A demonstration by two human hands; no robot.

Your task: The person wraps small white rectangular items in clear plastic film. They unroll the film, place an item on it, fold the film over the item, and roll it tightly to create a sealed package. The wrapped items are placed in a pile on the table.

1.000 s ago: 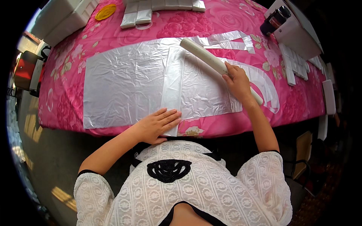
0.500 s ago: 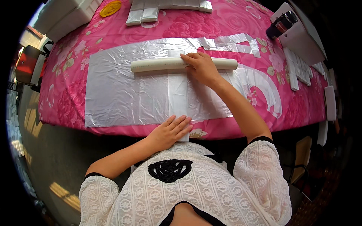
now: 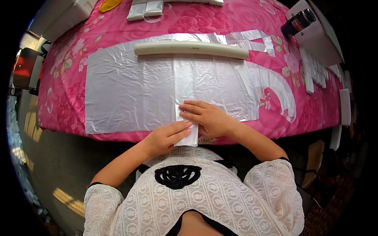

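A thin silvery-white plastic sheet (image 3: 130,94) lies spread before me, with looped strap-like ends on its right side. Across its middle runs a narrow folded plastic strip (image 3: 185,80), whose near end hangs toward my body over the table edge. Flat on the near part of that strip rests my left hand (image 3: 167,136), fingers stretched out. My right hand (image 3: 204,118) lies just beyond it, palm down, its extended fingers across the strip. Farther off, a white pipe-like roller (image 3: 191,48) lies across the sheet, touched by neither hand.
A pink flowered cloth (image 3: 67,102) covers the table. Folded plastic packets (image 3: 145,10) and a yellow coil (image 3: 109,5) lie at the far side. At the right stand a dark bottle (image 3: 298,23), a white box (image 3: 315,41) and more packets (image 3: 311,72).
My right hand has let go of the roller and come back toward me onto the strip. The roller now lies a little farther away. My left hand has shifted slightly left.
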